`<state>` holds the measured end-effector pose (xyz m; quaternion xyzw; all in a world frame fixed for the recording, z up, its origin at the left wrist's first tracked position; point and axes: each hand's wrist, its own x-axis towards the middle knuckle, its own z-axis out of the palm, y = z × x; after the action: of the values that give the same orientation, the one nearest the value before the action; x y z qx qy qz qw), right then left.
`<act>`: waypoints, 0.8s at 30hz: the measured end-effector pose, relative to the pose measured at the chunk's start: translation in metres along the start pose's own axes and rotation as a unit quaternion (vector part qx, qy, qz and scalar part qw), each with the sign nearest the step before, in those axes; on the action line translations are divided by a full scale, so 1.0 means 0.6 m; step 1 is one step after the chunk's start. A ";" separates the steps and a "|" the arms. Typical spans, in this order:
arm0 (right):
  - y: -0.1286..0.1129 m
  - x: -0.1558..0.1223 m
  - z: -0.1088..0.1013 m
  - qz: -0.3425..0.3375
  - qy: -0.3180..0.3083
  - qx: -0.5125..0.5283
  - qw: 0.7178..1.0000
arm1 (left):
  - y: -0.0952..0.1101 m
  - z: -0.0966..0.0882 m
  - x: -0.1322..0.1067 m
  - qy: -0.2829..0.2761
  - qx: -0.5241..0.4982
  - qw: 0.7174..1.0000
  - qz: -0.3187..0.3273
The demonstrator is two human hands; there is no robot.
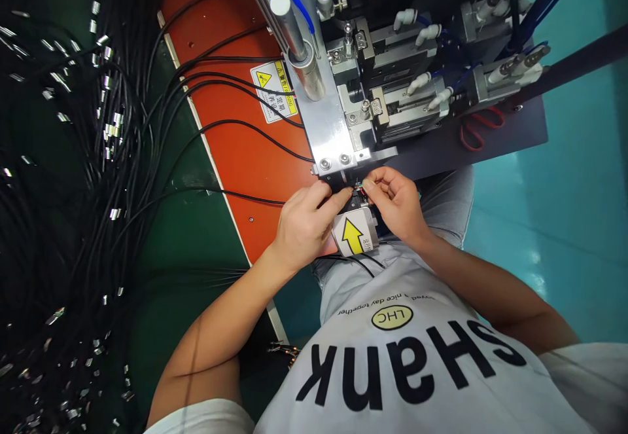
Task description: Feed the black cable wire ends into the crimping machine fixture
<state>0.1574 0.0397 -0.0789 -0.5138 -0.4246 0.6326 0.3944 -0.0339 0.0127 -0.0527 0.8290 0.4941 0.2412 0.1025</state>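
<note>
My left hand (305, 223) is closed at the near end of the machine, its thumb and forefinger over the end of a black cable (252, 196) that comes in from the left. Opposite it, my right hand (398, 206) pinches the thin coloured wires (360, 188) at the cable's tip. Both hands meet over a small dark fixture (354, 201) below the metal plate (328, 134). Just under them sits a metal cover with a yellow arrow label (354, 232). The fingers partly hide the wire ends.
More black cables (122, 87) with shiny metal ends lie across the green surface at left, several running over the orange board (230, 159). Pneumatic cylinders (402, 103) with blue tubes stand behind the plate. Red-handled scissors (481, 129) rest on the dark base at right.
</note>
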 end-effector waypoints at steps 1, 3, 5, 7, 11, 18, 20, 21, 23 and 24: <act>0.002 0.000 0.000 -0.011 0.002 -0.009 1.000 | 0.000 0.000 0.000 0.002 0.000 1.000 0.001; 0.006 0.000 0.000 -0.038 0.006 -0.039 0.998 | -0.001 0.001 -0.001 0.001 0.001 1.000 0.003; 0.007 0.000 -0.001 -0.074 0.020 -0.089 0.993 | -0.001 0.002 -0.001 -0.003 0.006 1.000 0.002; 0.004 0.000 -0.002 -0.121 0.036 -0.157 0.980 | -0.002 0.003 -0.002 -0.007 0.011 1.000 0.002; -0.005 -0.003 -0.003 -0.196 0.043 -0.260 0.945 | -0.003 0.005 -0.003 -0.013 0.016 1.000 0.001; 0.001 0.003 -0.008 -0.045 0.008 -0.138 0.989 | 0.000 0.008 -0.006 -0.011 0.044 0.999 -0.006; 0.001 0.002 -0.014 0.025 -0.031 -0.058 0.998 | 0.002 0.007 -0.005 -0.007 0.041 0.999 -0.012; 0.001 0.001 -0.017 0.047 -0.041 -0.032 0.998 | 0.003 0.006 -0.004 -0.006 0.037 0.999 -0.015; 0.000 -0.007 -0.020 0.076 -0.044 -0.007 0.996 | 0.004 0.005 -0.001 -0.005 0.022 1.000 -0.018; 0.000 -0.012 -0.019 0.086 -0.043 -0.005 0.995 | 0.005 0.004 0.000 -0.004 0.015 1.000 -0.020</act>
<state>0.1697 0.0347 -0.0779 -0.5228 -0.3986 0.6836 0.3170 -0.0306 0.0114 -0.0534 0.8215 0.5135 0.2282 0.0970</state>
